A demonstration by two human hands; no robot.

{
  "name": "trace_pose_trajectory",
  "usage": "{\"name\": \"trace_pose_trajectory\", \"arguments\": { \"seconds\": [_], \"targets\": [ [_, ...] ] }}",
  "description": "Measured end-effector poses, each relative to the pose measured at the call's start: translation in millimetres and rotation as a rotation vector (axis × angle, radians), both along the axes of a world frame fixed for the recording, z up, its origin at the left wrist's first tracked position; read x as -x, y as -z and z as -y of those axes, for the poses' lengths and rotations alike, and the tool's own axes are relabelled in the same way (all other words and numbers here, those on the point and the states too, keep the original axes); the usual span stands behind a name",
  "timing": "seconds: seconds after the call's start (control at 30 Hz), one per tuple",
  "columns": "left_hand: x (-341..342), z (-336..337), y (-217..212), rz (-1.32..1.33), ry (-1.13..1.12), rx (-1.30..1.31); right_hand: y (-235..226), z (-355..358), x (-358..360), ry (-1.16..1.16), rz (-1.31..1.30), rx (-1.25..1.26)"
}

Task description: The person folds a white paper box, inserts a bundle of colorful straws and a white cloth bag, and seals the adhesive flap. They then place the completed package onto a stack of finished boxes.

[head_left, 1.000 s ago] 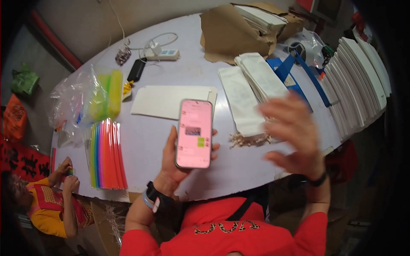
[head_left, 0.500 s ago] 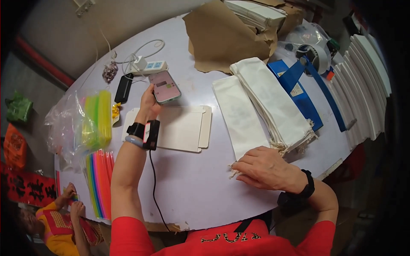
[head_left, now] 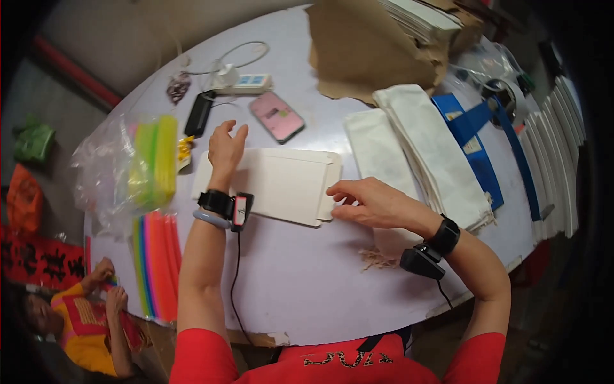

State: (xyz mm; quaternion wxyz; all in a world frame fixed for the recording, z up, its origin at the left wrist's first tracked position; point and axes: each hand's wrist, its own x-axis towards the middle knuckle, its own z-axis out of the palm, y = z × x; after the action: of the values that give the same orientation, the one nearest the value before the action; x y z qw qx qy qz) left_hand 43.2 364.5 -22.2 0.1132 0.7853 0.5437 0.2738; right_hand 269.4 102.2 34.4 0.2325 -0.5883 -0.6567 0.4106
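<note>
My left hand (head_left: 227,150) hovers by the left end of a flat white cardboard box (head_left: 288,182), its fingers apart and nothing in them. Beyond it, a phone with a pink screen (head_left: 277,117) lies on the table, clear of my fingers. At the box's right end is my right hand (head_left: 368,201), thumb and fingers parted and empty; whether the fingertips touch the cardboard I cannot tell. Two stacks of folded white cloth bags (head_left: 428,153) with drawstring ends lie to the right, partly under my right forearm.
Colourful plastic strips (head_left: 157,262) and a clear bag with yellow-green strips (head_left: 153,160) lie left. A power strip (head_left: 246,83) and black power bank (head_left: 199,114) sit behind. Brown paper (head_left: 364,54), a blue tape dispenser (head_left: 473,147) and stacked white boards (head_left: 550,160) stand right. Another person (head_left: 89,320) works lower left.
My left hand has let go of the phone, which now lies on the table. My right hand has moved from the cloth bags' drawstring ends up and left to the white box.
</note>
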Motion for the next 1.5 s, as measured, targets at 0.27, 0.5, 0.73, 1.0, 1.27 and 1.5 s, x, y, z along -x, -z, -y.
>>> {"name": "trace_pose_trajectory", "arguments": {
  "seconds": [0.27,0.5,0.73,1.0,1.27,1.5],
  "targets": [
    [81,39,8,0.101,-0.122,0.282,5,-7,38,0.198,-0.053,0.069],
    [98,67,0,-0.138,-0.412,0.154,14,-11,44,0.248,-0.260,0.110],
    [117,64,-2,-0.109,-0.302,0.047,7,2,44,0.297,-0.194,0.079],
    [151,54,18,0.052,-0.460,-0.010,28,-3,44,0.393,-0.338,0.056],
    [148,72,-8,0.828,-0.141,0.131,12,16,40,0.643,-0.925,0.101],
    [79,195,-117,0.119,0.171,-0.549,-31,75,37,0.626,-0.926,-0.081]
  ]
}}
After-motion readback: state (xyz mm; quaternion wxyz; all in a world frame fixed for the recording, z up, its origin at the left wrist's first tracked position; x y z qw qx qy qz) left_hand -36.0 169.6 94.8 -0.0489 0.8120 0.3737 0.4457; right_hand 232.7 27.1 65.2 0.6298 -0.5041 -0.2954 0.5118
